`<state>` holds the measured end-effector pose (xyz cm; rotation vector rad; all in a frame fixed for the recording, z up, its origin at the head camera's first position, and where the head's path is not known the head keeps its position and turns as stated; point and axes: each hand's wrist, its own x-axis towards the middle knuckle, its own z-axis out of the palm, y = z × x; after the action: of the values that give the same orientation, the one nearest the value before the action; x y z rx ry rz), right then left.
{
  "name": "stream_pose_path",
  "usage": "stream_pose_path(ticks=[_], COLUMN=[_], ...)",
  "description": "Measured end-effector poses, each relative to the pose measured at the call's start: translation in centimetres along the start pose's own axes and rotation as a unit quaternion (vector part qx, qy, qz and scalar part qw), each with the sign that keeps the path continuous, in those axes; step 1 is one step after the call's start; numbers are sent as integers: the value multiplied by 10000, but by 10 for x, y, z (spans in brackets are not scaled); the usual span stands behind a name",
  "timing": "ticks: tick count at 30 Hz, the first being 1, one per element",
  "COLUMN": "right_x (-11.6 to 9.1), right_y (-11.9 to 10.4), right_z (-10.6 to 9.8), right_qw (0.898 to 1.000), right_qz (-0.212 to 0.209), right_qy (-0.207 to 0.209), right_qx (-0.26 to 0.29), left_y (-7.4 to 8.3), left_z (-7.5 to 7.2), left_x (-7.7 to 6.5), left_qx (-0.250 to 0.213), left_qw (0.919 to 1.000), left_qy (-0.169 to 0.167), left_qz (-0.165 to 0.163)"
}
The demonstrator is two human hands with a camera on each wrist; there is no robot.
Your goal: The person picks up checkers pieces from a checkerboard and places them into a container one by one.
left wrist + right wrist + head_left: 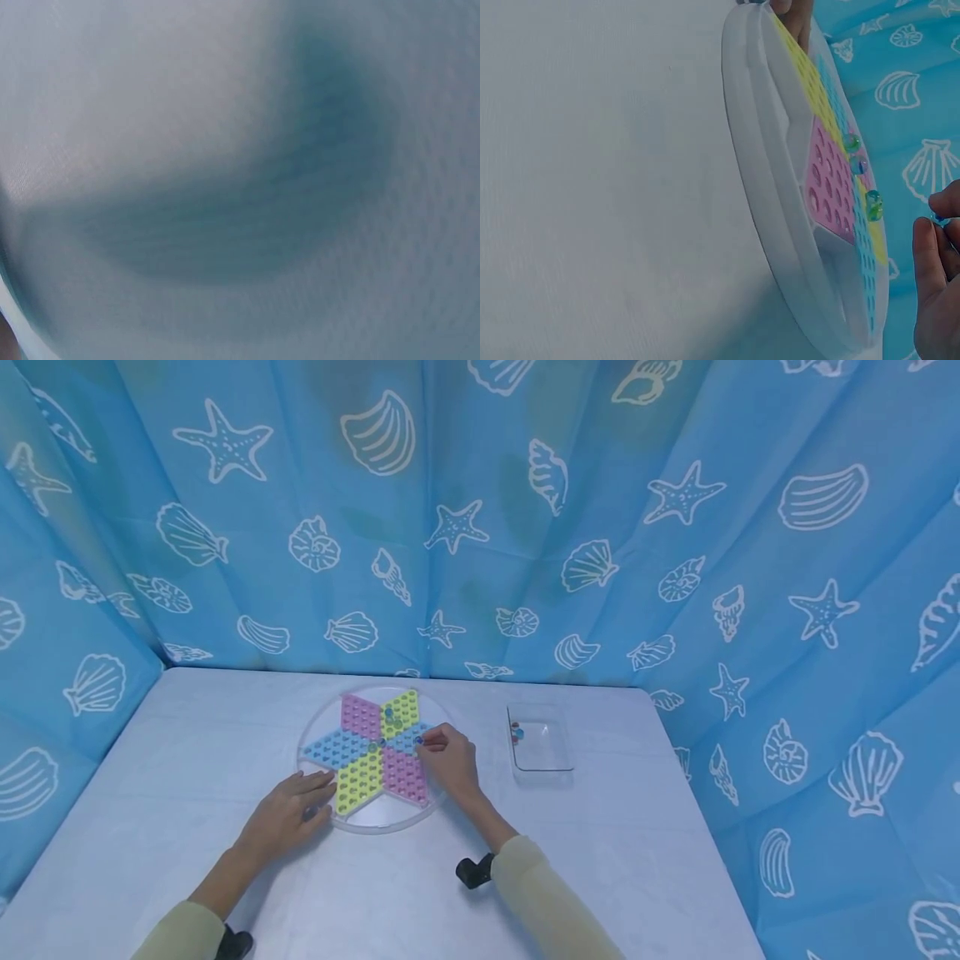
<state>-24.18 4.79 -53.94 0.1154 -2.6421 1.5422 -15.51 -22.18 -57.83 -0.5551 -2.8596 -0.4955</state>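
Pale sleeves (553, 902) come nearest the camera, one leading to the right hand (453, 760), whose grip is a narrow thumb-and-finger pinch on a small blue marble (939, 219). Round, with no long axis, the marble sits at the fingertips, over the right-hand light-blue point of the star-shaped Chinese checkers board (375, 829); the right wrist view suggests it is raised off the holes. What matters is the line from marble to hole, with the centre marbles (382, 742) to its left. The left hand (288, 814), farther from it, rests with fingers extended at the board's lower-left rim, and a clear box (543, 750) stands to the right on the table (637, 860)
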Motion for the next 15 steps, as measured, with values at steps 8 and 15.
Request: stream_pose_path(ticks=[8,15], right_x=[0,-3], right_y=[1,9], right_z=[-19,-36], right_qw=[10000,10000], right_qz=[14,-20], right_qy=[-20,-56], right_qx=[52,78], left_y=[0,0], left_z=[-1,-1], left_x=[0,0], left_qx=[-20,-57], left_qw=[10000,9999], left_qy=[43,91], left_qz=[34,129])
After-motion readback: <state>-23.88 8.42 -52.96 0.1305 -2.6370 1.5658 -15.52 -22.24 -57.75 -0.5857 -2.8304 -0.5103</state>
